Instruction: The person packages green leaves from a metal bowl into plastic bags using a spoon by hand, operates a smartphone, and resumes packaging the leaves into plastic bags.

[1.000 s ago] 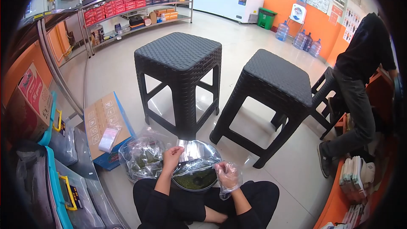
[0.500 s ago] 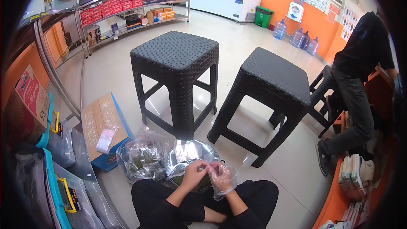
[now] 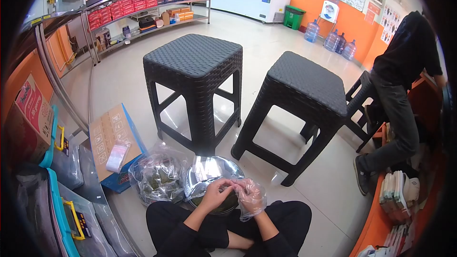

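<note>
My left hand point(image 3: 217, 195), bare, is closed in a pinch above a shiny metal bowl point(image 3: 202, 169). My right hand point(image 3: 251, 197) has loose clear plastic around it, like a disposable glove. Its fingers are also pinched, and the fingertips of both hands meet. A faint pinkish edge shows between them; what it belongs to is too small to make out. Dark green contents are partly visible in the bowl, behind my hands. Left of the bowl sits a clear plastic bag point(image 3: 159, 176) with green leafy-looking contents.
A pack of small clear bags point(image 3: 118, 156) lies on a cardboard box point(image 3: 102, 133). Two black stools point(image 3: 193, 57) point(image 3: 309, 81) stand ahead. Lidded plastic bins point(image 3: 71, 200) line the left side. At right, a person point(image 3: 397, 85) is beside an orange shelf point(image 3: 369, 214).
The view has shifted very slightly. My hands stay pinched together above the bowl, with only a small movement of the fingers.
</note>
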A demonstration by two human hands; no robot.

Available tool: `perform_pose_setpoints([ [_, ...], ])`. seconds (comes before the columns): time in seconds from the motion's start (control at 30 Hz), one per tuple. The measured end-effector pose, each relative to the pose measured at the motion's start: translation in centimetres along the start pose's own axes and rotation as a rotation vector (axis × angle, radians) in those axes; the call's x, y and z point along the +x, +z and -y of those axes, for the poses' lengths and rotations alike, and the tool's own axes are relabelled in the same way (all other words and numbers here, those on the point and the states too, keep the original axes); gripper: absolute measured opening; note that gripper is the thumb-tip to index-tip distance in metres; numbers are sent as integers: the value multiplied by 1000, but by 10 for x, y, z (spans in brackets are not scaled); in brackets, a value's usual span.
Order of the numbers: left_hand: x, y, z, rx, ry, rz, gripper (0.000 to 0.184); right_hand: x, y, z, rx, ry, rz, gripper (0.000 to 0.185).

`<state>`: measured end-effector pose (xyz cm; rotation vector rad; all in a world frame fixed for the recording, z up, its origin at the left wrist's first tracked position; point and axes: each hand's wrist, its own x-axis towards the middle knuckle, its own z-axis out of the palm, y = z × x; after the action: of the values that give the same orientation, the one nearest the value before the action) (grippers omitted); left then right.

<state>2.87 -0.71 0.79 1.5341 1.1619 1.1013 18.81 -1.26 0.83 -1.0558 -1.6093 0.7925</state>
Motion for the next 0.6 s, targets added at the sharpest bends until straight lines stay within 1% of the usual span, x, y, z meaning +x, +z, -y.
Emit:
perform_pose_setpoints([
  [0.07, 0, 0, -4, 155, 97, -14, 16, 0, 1, 16, 106, 136, 14, 19],
  [0.17, -1, 0, -6, 181, 128, -32, 15, -4, 7, -2, 102, 81, -39, 18],
  [0.27, 0, 0, -7, 176, 134, -37, 15, -3, 6, -5, 11, -3, -39, 18],
  [0.37, 0, 0, -5, 180, 119, -53, 17, -5, 6, -12, 6, 12, -21, 16],
  [0.47, 0, -2, -11, 166, 77, -45, 16, -3, 3, -4, 67, 36, -18, 15],
  [0.57, 0, -2, -5, 144, 81, -25, 17, -5, 8, -1, 192, 116, -94, 12],
  [0.6, -1, -2, -4, 114, 59, -11, 17, -6, 7, 1, 187, 139, -78, 13],
])
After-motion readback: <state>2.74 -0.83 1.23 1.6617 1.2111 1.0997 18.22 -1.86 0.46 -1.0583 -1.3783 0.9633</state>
